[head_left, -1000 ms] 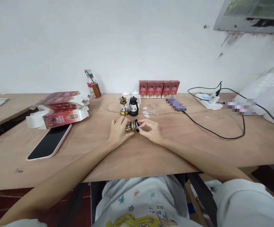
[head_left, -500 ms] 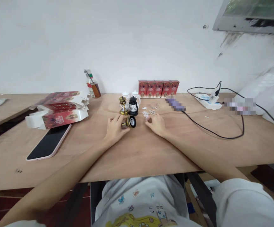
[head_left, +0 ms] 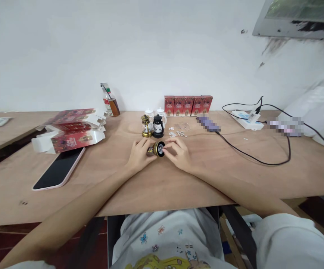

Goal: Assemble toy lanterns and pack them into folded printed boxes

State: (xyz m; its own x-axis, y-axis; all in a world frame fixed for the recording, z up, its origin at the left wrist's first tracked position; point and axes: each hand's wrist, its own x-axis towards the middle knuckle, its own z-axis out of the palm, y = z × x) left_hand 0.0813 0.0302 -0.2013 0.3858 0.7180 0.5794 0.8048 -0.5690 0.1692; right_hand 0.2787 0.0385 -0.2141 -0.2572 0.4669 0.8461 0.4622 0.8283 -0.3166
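My left hand [head_left: 140, 155] is wrapped round a small gold lantern [head_left: 152, 150], tipped on its side with its round black base facing right. At that base, the fingertips of my right hand [head_left: 180, 154] are pinched together; anything between them is too small to make out. Just beyond stand a gold lantern [head_left: 146, 127] and a black lantern [head_left: 158, 127], with two white lanterns [head_left: 162, 116] partly hidden behind them. Small white pieces [head_left: 172, 134] and round button-like discs [head_left: 181, 133] lie scattered to the right, near a thin clear tangle [head_left: 182, 126].
Several red boxes [head_left: 188, 106] line the wall. Opened red cartons [head_left: 72, 138] overlap a phone [head_left: 59, 170] on the left, with a bottle [head_left: 112, 106] behind. To the right are a purple device [head_left: 208, 123], a black cable [head_left: 251, 161] and a white power strip [head_left: 247, 120].
My right hand has moved left from the small white pieces to the lantern's base. My left hand has shifted the lantern slightly right and nearer to me.
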